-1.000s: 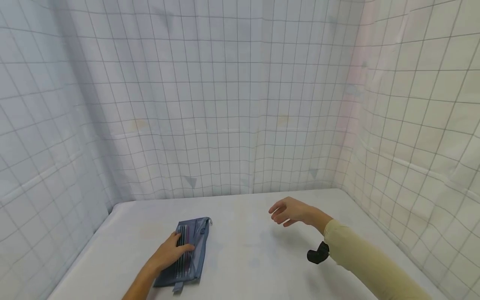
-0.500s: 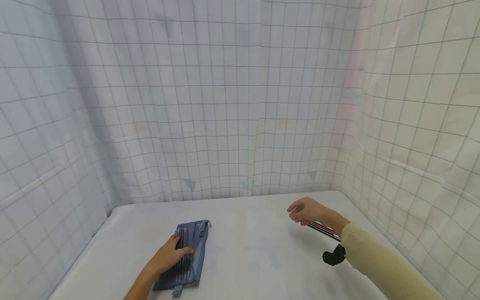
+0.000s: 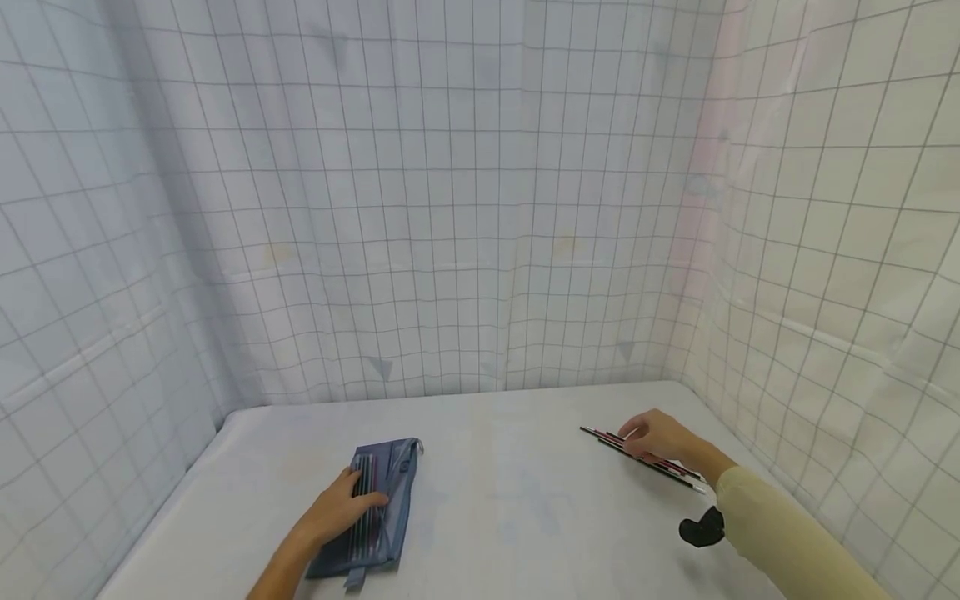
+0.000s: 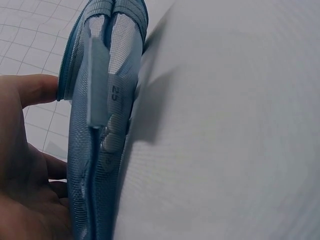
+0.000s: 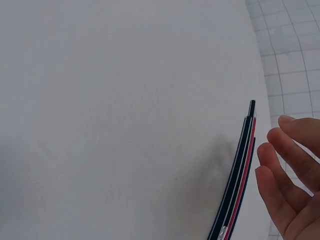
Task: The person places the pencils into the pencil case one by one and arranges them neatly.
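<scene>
A blue mesh pencil case (image 3: 399, 487) lies on the left of the white table, with several pencils (image 3: 363, 533) showing through it. My left hand (image 3: 341, 507) rests on its top, thumb and fingers spread. From the left wrist view, the case (image 4: 102, 160) appears edge-on beside the hand (image 4: 22, 175). On the right, several black and red pencils (image 3: 678, 477) lie roughly side by side. My right hand (image 3: 662, 435) hovers over them and partly hides them. In the right wrist view, its loosely bent fingers stay apart from the pencils (image 5: 235, 182).
White tabletop (image 3: 495, 508) stretches between the two hands. Grid-patterned white curtains (image 3: 480, 208) enclose the back and both sides. A black wrist device (image 3: 702, 527) sits by the right sleeve (image 3: 780, 525).
My right hand has moved right and slightly lower, and the pencils beneath it have come into view. The left hand and pencil case have stayed in place.
</scene>
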### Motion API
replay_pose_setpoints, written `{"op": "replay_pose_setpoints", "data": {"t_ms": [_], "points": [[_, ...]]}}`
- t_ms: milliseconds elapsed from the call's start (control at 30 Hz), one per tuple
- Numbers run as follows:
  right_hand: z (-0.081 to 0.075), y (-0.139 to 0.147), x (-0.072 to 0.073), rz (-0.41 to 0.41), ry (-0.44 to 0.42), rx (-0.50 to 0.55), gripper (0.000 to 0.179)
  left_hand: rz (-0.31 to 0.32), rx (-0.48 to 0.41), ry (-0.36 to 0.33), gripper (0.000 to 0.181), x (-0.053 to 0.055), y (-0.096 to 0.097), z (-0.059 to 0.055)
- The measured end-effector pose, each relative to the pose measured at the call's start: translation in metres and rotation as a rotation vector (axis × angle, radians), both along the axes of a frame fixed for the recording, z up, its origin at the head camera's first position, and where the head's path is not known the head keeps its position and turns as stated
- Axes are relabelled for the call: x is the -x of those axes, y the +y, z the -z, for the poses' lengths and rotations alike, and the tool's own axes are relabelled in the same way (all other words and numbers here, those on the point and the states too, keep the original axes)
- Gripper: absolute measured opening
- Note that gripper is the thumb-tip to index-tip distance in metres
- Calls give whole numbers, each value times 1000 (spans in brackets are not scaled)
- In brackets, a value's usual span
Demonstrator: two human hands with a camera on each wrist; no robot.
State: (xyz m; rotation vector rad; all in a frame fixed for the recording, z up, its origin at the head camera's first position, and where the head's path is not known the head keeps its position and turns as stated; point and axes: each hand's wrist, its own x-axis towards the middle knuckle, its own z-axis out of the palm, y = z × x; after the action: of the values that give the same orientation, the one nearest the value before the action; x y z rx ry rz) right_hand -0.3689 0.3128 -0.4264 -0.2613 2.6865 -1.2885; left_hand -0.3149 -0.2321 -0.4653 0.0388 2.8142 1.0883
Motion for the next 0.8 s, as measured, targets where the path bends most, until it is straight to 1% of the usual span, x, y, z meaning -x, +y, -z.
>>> {"op": "replay_pose_setpoints", "data": {"t_ms": [167,333,433,533,700,800], "points": [[15,13,-1,30,125,-122,22,0,2,5,98,0,0,-1],[32,23,-1,30,237,-235,13,-2,-2,4,98,1,0,1],[39,25,-3,40,264,-269,10,0,-7,8,98,1,1,2],[41,23,-6,42,286,-318,10,1,-14,7,98,1,1,2],[42,21,-5,23,329,-408,10,-5,-21,-1,98,0,1,1],[44,21,-2,20,325,-430,10,-5,-17,2,98,0,1,1]]}}
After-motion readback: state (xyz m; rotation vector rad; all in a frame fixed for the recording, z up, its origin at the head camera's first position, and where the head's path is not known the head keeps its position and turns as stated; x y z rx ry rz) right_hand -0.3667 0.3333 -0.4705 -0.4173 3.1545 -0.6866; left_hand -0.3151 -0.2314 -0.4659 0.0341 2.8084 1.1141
